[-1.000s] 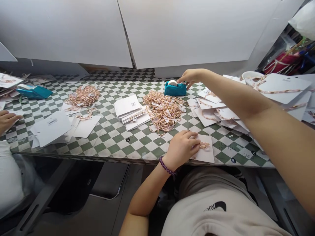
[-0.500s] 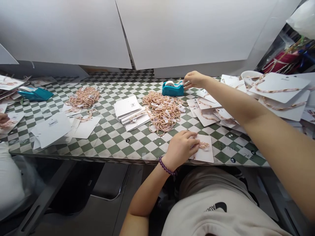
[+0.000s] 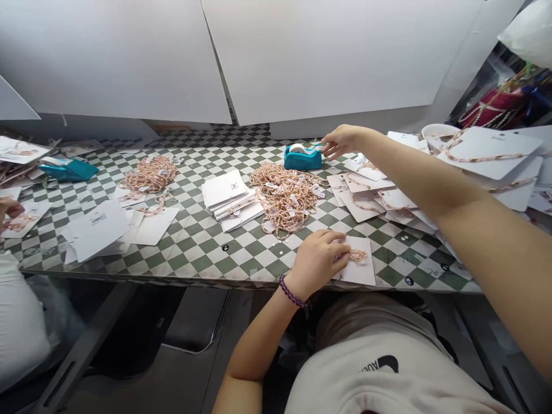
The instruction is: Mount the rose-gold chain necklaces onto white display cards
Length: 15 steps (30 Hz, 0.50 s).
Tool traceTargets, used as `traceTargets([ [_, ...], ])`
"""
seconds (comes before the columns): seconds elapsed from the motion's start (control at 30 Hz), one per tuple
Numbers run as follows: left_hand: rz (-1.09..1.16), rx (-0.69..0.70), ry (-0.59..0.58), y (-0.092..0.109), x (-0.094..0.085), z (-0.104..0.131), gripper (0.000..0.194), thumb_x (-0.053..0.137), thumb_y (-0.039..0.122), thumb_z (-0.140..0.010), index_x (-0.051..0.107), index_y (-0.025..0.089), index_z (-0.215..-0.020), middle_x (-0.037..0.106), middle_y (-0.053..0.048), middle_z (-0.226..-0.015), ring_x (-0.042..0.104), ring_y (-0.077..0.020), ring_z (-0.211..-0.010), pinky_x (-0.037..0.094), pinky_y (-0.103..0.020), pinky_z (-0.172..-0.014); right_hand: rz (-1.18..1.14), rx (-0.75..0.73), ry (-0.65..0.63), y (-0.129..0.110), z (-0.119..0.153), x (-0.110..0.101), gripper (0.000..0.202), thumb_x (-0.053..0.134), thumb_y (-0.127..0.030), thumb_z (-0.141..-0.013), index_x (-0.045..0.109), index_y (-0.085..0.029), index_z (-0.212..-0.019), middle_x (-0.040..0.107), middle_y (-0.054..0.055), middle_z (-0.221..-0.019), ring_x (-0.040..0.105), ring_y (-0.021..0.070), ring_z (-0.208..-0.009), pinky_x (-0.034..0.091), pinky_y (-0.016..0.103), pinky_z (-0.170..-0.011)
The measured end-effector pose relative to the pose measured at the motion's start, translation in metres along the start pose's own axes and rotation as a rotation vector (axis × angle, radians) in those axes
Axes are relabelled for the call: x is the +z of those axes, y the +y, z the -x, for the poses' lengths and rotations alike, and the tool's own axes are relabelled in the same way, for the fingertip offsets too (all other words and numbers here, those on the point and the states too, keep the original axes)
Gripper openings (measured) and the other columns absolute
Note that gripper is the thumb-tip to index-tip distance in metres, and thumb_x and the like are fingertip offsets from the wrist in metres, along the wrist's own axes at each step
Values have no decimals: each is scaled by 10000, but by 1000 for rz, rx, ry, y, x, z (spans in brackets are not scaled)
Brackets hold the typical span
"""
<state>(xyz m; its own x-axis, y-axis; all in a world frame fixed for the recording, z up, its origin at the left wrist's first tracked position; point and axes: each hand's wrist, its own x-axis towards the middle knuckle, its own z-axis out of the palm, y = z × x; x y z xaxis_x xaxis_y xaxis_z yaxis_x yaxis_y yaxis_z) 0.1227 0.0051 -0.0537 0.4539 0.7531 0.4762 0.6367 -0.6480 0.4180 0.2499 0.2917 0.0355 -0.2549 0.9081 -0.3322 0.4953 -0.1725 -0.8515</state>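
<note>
Near the front edge of the chequered tabletop (image 3: 241, 267): one white display card (image 3: 365, 271), lying flat, with a pink-and-gold beaded strand (image 3: 357, 255) on top. Over both, left hand (image 3: 321, 256), palm down, fingers bent and resting on card and beads, probably to stop either from shifting; cannot tell whether gripping anything beneath the fingers. On same wrist, purple bead bracelet (image 3: 291, 292).

Toward the back: teal tape dispenser (image 3: 302, 161), white tape roll (image 3: 297, 148) seated in top, narrow end turned right, likely for ease of access from that side. Just beside that end, right hand (image 3: 340, 140), arm stretched across the table, fingers loosely extended; cannot tell whether pinching tape, any strip being too fine to make out.

In front of the dispenser: heap of tagged beaded strands (image 3: 284, 195), apparently massed centrally to suit either hand. At its left, stack of white cards (image 3: 223, 188), barcode uppermost. To the right, overlapping cards with strands (image 3: 364, 213), perhaps fanned to save room.

Farther left: second teal dispenser (image 3: 73, 170), second heap (image 3: 150, 172), co-worker's hand (image 3: 7, 207) by another card, seemingly a separate workplace.
</note>
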Motion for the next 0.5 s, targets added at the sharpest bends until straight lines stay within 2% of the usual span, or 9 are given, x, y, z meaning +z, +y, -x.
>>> traceTargets([
  [0.07,-7,-7,-14,0,0,0,142,611,218,-916,751,207,-899,723,-19,-1139,637,-197,-987,549,-324,-869,-44,8,-1,-2,2,-1,236,577,-160,-928,632,-63,-1136,703,196,-1017,701,296,-1020,600,487,-886],
  [0.2,-5,-5,-21,0,0,0,138,612,212,-912,749,203,-900,722,-19,-1143,636,-196,-985,549,-323,-862,-20,37,-2,-1,0,-4,340,649,-220,-898,599,-58,-1192,692,202,-1038,677,311,-1073,589,514,-879],
  [0.37,-6,-10,-20,1,0,0,135,611,216,-915,745,206,-908,720,-19,-1149,635,-192,-993,551,-323,-885,-77,22,8,8,-10,0,236,706,-186,-843,639,-107,-1055,688,152,-1010,671,263,-1063,560,505,-954],
  [0.5,-10,-6,-22,1,0,0,130,615,208,-911,745,207,-906,720,-32,-1153,641,-186,-995,554,-328,-900,-190,30,-5,12,-13,8,149,699,-92,-810,646,-133,-942,688,123,-980,675,231,-1032,541,480,-1015],
])
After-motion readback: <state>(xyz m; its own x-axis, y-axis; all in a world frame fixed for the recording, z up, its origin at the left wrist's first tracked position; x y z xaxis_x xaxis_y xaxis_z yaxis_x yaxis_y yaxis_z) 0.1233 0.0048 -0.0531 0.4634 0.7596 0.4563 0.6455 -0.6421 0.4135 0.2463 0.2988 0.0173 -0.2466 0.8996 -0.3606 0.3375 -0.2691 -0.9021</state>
